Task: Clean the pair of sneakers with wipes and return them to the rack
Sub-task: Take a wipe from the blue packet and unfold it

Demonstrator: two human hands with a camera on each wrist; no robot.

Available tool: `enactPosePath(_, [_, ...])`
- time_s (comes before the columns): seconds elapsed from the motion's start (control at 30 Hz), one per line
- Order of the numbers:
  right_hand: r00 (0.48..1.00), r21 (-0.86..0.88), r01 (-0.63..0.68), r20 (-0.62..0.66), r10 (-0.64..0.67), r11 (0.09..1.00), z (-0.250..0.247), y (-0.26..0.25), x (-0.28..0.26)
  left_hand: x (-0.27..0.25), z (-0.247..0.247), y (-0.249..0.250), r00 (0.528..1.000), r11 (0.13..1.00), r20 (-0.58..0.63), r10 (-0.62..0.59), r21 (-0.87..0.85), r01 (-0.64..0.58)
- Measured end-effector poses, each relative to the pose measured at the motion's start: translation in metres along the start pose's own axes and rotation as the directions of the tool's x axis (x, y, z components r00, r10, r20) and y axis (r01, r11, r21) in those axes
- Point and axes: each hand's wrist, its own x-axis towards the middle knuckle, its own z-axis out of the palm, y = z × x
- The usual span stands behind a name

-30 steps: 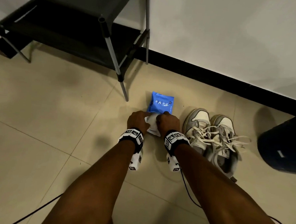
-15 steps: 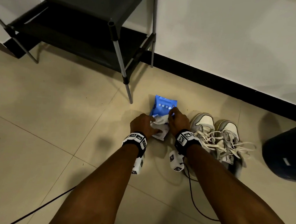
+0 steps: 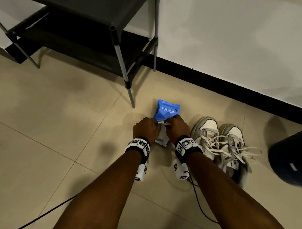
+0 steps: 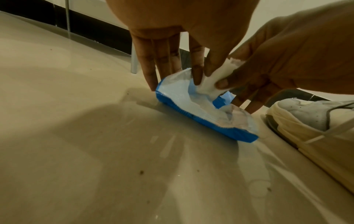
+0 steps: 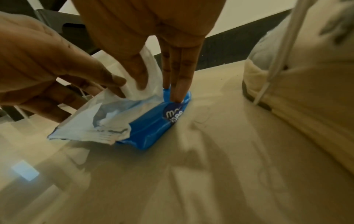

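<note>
A blue wipes pack (image 3: 167, 111) lies on the floor tiles with its flap (image 4: 172, 91) peeled open. My left hand (image 3: 153, 127) pinches a white wipe (image 4: 210, 81) between thumb and index finger, while its other fingers (image 4: 151, 75) reach straight down to the pack's edge. My right hand (image 3: 171, 123) pinches the same wipe (image 5: 134, 84) from the other side, and two of its fingers (image 5: 178, 91) press on the pack (image 5: 153, 127). The pair of grey-and-white sneakers (image 3: 221, 141) stands just right of the pack, laces loose.
The black shoe rack (image 3: 91, 40) stands against the wall at upper left, its front leg (image 3: 130, 95) close to the pack. A dark rounded object (image 3: 290, 158) sits at the right edge. A black cable (image 3: 199, 205) trails across the floor.
Both hands stay at the pack. The right hand has drawn back from the pack's top and the two hands have closed together on the wipe.
</note>
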Motion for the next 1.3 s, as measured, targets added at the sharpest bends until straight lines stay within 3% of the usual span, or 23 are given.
enactPosePath(0.17, [0.989,0.346,0.006,-0.143,0.046,0.938,-0.004,0.002,-0.009,0.002,0.005,-0.006,0.997,0.999,0.075,0.001,0.033,-0.004])
enactPosePath(0.27, [0.984,0.528,-0.002,-0.149,0.095,0.85,-0.01,-0.001,-0.021,0.003,0.005,-0.004,0.996,0.999,0.083,-0.019,0.033,0.017])
enactPosePath(0.47, [0.965,0.892,0.004,-0.122,0.232,0.451,-0.038,-0.002,-0.055,-0.009,-0.015,0.006,0.996,1.0,0.091,-0.013,-0.021,0.015])
enactPosePath(0.53, [0.965,0.924,0.02,-0.119,0.236,0.382,-0.055,-0.005,-0.072,-0.019,-0.029,0.016,0.998,0.997,0.06,-0.03,-0.068,0.034])
enactPosePath(0.63, [0.96,0.934,0.036,-0.131,0.248,0.355,-0.084,-0.007,-0.103,-0.034,-0.052,0.033,0.996,0.966,0.065,-0.064,-0.246,0.078])
enactPosePath(0.67, [0.959,0.94,0.039,-0.131,0.253,0.339,-0.094,-0.008,-0.115,-0.041,-0.064,0.045,0.99,0.891,0.111,-0.083,-0.438,0.123])
enactPosePath(0.73, [0.955,0.958,0.066,-0.141,0.26,0.279,-0.119,-0.009,-0.148,-0.07,-0.097,0.082,0.941,0.569,0.332,-0.067,-0.762,0.309])
enactPosePath(0.77, [0.94,0.957,0.115,-0.191,0.281,0.267,-0.155,-0.01,-0.204,-0.122,-0.133,0.121,0.905,0.471,0.426,0.008,-0.8,0.373])
enactPosePath(0.8, [0.94,0.959,0.127,-0.198,0.278,0.255,-0.155,-0.007,-0.209,-0.135,-0.14,0.129,0.854,0.395,0.511,0.098,-0.808,0.438])
enactPosePath(0.83, [0.922,0.944,0.158,-0.247,0.299,0.291,-0.172,-0.002,-0.249,-0.175,-0.155,0.153,0.819,0.41,0.543,0.184,-0.8,0.438])
enactPosePath(0.87, [0.912,0.933,0.175,-0.274,0.305,0.314,-0.172,-0.001,-0.249,-0.18,-0.158,0.159,0.797,0.433,0.574,0.189,-0.777,0.456])
enactPosePath(0.97, [0.912,0.948,0.136,-0.234,0.338,0.288,-0.175,-0.003,-0.253,-0.185,-0.141,0.155,0.827,0.531,0.504,0.247,-0.785,0.32])
enactPosePath(1.1, [0.916,0.983,0.114,-0.16,0.368,0.144,-0.191,-0.003,-0.295,-0.211,-0.126,0.156,0.877,0.445,0.408,0.254,-0.855,0.269])
enactPosePath(1.23, [0.914,0.972,0.084,-0.163,0.372,0.22,-0.2,0.025,-0.357,-0.262,-0.131,0.176,0.896,0.437,0.35,0.274,-0.875,0.208])
enactPosePath(1.3, [0.903,0.974,0.097,-0.173,0.394,0.206,-0.197,0.032,-0.378,-0.275,-0.135,0.179,0.893,0.427,0.339,0.296,-0.883,0.194])
